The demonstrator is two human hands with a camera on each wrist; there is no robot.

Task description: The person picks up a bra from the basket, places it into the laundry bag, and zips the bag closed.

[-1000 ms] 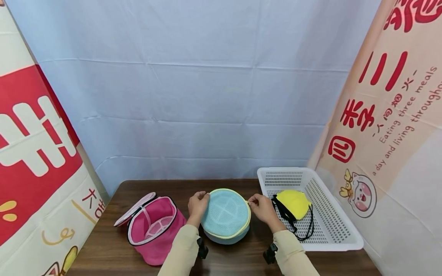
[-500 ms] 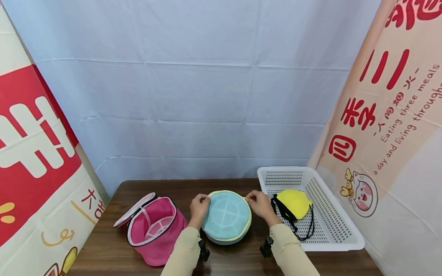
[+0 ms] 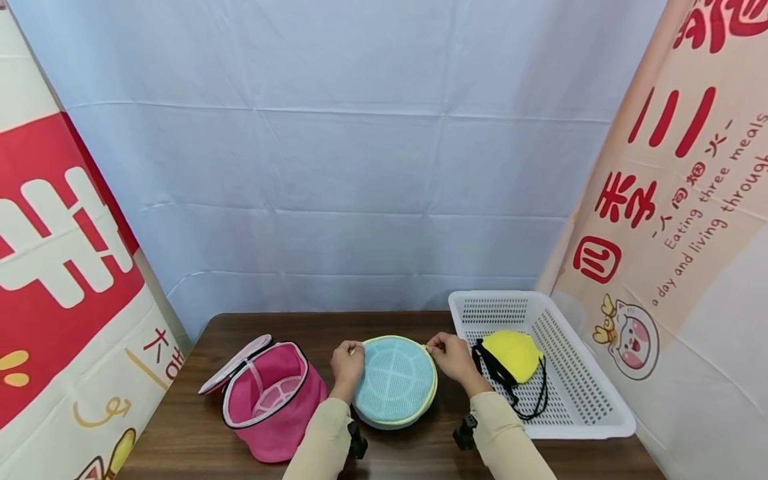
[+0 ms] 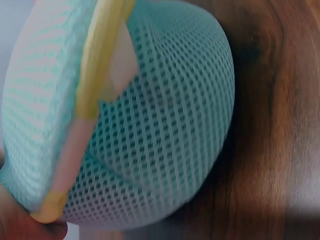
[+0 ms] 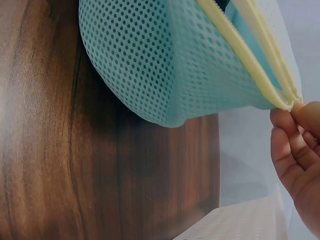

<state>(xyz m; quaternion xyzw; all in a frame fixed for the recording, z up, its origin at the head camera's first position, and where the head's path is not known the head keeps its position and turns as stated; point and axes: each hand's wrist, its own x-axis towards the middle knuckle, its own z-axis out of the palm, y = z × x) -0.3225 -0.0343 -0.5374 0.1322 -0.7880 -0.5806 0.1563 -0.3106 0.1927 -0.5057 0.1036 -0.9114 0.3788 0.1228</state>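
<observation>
A round light-blue mesh laundry bag (image 3: 393, 380) with yellow zipper trim stands on the table between my hands. My left hand (image 3: 348, 365) pinches its trimmed rim at the far left. In the left wrist view only the fingertips (image 4: 22, 220) show, at the yellow edge. On the other side my right hand (image 3: 454, 358) pinches the zipper trim between thumb and fingers. The right wrist view shows the zipper (image 5: 250, 62) parted beside that pinch (image 5: 300, 145), with a gap between lid and wall. The zipper pull itself is hidden.
A pink mesh laundry bag (image 3: 288, 433) stands at left, its lid (image 3: 236, 363) flipped back. At right, a white plastic basket (image 3: 591, 373) holds a yellow item (image 3: 513, 353) with black straps. All rest on the brown wooden table (image 3: 186, 420), before a pale blue curtain (image 3: 360, 167).
The blue bag's top has sunk slightly toward me. My left hand has shifted a little right and down, my right hand slightly left. Both keep their pinch.
</observation>
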